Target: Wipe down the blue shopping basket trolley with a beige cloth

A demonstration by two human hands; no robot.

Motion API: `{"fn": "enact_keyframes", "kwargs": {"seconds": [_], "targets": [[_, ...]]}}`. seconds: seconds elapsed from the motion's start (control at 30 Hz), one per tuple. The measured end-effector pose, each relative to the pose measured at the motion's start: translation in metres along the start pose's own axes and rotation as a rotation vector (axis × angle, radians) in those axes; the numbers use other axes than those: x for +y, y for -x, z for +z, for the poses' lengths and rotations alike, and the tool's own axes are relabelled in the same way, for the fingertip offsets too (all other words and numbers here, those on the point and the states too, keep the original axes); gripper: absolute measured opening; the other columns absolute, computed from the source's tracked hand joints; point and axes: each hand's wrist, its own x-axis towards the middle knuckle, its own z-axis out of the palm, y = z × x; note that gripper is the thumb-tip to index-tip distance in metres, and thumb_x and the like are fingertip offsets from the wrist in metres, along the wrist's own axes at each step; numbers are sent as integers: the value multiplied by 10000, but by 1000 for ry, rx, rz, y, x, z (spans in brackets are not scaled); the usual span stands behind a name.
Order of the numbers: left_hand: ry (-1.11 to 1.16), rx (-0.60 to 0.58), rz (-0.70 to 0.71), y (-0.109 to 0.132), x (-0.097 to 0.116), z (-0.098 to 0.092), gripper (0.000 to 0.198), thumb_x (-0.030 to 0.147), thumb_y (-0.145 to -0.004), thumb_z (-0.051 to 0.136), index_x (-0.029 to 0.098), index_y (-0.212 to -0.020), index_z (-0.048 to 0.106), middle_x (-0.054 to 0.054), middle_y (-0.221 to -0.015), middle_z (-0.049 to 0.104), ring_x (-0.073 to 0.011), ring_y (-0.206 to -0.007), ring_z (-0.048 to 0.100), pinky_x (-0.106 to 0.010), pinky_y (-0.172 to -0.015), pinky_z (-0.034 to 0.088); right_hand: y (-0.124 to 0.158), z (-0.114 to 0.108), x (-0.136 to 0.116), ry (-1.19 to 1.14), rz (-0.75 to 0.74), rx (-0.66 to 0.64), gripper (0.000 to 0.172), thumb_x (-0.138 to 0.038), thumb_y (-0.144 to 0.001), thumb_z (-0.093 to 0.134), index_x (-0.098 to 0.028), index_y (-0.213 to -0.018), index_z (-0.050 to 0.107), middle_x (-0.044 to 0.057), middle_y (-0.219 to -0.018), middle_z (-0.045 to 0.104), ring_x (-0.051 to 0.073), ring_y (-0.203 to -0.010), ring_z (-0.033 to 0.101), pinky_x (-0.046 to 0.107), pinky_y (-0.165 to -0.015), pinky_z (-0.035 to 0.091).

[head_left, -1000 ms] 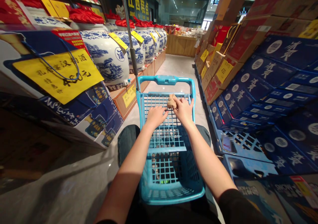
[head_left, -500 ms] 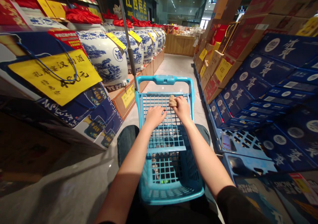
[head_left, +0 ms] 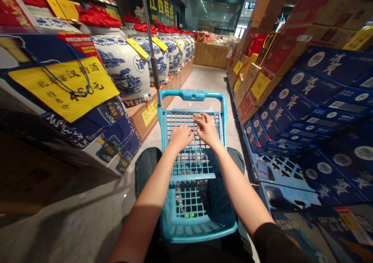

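Right hand pinches a tan cloth, center frame.
Left hand, fingers loosely together, lies over the blue basket.

One left hand, one right hand, one cloth, one cart
There are at least five jars, one pole, one desk.

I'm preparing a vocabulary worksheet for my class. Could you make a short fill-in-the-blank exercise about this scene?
1. The person's ____ hand holds a crumpled tan cloth.
2. The large patterned jars stand along the person's ____ side.
3. The fabric covers on the jars are coloured ____.

Missing words: right; left; red.
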Motion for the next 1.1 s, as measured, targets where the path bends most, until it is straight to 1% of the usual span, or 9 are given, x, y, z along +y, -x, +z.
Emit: {"fn": "enact_keyframes", "kwargs": {"seconds": [0.2,0.4,0.47,0.57,0.7,0.83,0.93,1.0,1.1], "targets": [[10,0,-3,-1,-1,0,346,320,-1090,493,206,-1283,756,-113,-1218,777,-305,-1209,686,-436,-1053,504,-4,-10,15,-7,96,29,363,-90,-868,600,-197,-1120,837,156,-1399,630,312,-1306,607,501,-1174,499],[33,-13,-8,0,-1,-1,361,313,-1094,476,203,-1292,757,-108,-1219,781,-307,-1220,688,-450,-1074,502,-2,-31,31,111,257,268,401,-67,-915,522,-173,-1170,813,178,-1434,606,321,-1296,580,521,-1136,506],[38,-4,-3,0,-1,0,358,318,-1091,478,207,-1281,760,-108,-1214,782,-305,-1213,689,-450,-1073,504,-1,-27,28,124,237,231,461,-17,-874,505,-172,-1184,808,174,-1451,600,315,-1313,569,517,-1146,499],[40,19,9,-1,-3,3,351,326,-1088,479,218,-1269,760,-105,-1206,784,-300,-1195,693,-448,-1064,509,-1,-12,14,109,116,80,540,40,-804,480,-179,-1168,815,155,-1464,606,304,-1328,566,501,-1164,488],[29,21,12,-1,-3,3,348,319,-1086,473,210,-1252,759,-109,-1224,781,-305,-1204,690,-457,-1060,513,-3,3,-2,33,-27,-33,552,43,-798,489,-208,-1159,822,124,-1446,636,291,-1304,581,467,-1150,500],[37,6,6,0,-3,1,357,316,-1089,465,212,-1273,753,-105,-1250,777,-304,-1222,685,-460,-1077,506,-7,-8,10,65,69,55,429,10,-866,497,-209,-1022,831,128,-1441,638,315,-1305,564,505,-1148,493],[44,6,9,1,-2,0,355,314,-1086,470,226,-1281,753,-102,-1231,782,-296,-1220,686,-446,-1078,505,-6,-20,22,114,217,162,451,17,-853,505,-200,-1093,820,147,-1461,605,320,-1314,557,539,-1152,486],[36,-3,9,0,-2,-1,362,316,-1086,469,219,-1287,753,-108,-1223,783,-301,-1218,687,-446,-1072,506,-3,-20,21,112,222,149,521,44,-807,498,-194,-1147,812,148,-1454,600,309,-1301,571,529,-1151,492],[21,-22,-1,-1,-2,-2,381,322,-1087,462,203,-1313,745,-119,-1246,777,-318,-1227,683,-455,-1071,504,-1,-10,9,61,119,57,554,61,-777,477,-186,-1133,823,142,-1413,633,296,-1281,590,488,-1147,500]]}}
